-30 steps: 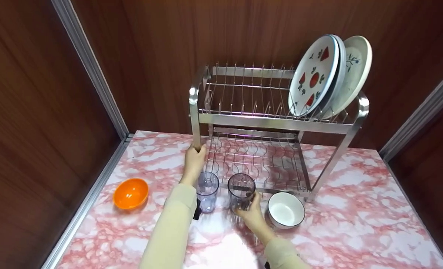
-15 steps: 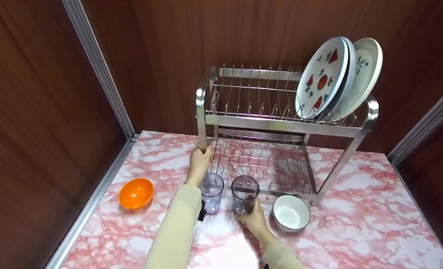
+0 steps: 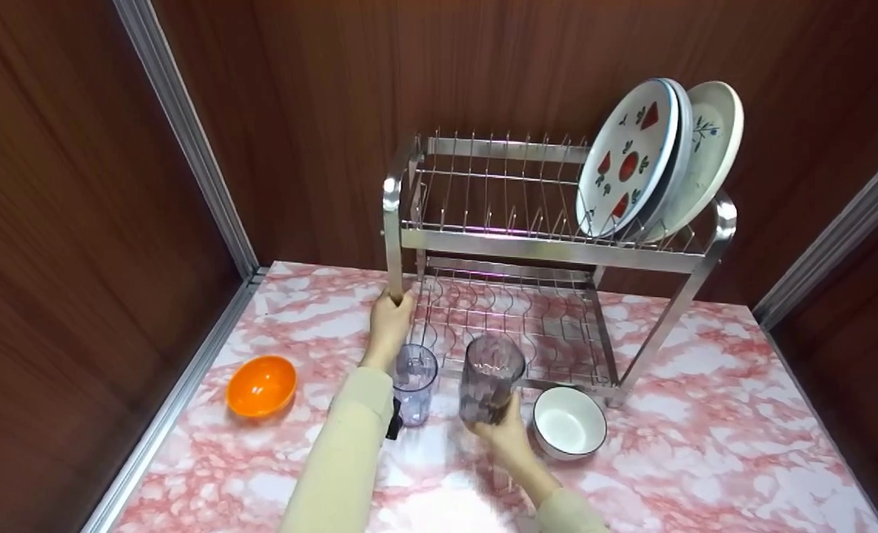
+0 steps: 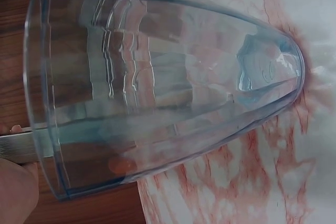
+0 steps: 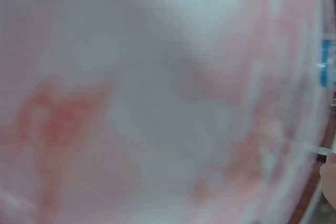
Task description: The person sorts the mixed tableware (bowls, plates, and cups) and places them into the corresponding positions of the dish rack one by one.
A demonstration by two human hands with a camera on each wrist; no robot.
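Note:
My left hand (image 3: 390, 318) grips the left front post (image 3: 393, 252) of a two-tier metal dish rack (image 3: 543, 244). My right hand (image 3: 504, 437) holds a smoky clear tumbler (image 3: 489, 370) around its lower part, the mouth tipped toward the rack's front edge. Between the hands, a bluish clear tumbler (image 3: 414, 389) stands upright close by my left wrist; this blue tumbler (image 4: 168, 77) fills much of the left wrist view, with part of my left hand (image 4: 16, 192) at the post beyond. The right wrist view is mostly blurred, with a fingertip (image 5: 329, 177) at its right edge.
A white bowl (image 3: 568, 422) with a dark rim sits just right of my right hand. An orange bowl (image 3: 261, 386) is on the marbled table (image 3: 705, 444) at left. Several plates (image 3: 624, 159) stand in the rack's upper tier at right. Wooden panels (image 3: 298, 133) enclose the table.
The smoky tumbler in my right hand has risen slightly and tipped, its mouth now nearer the rack. My left hand keeps its grip on the post. The whole view has shifted slightly.

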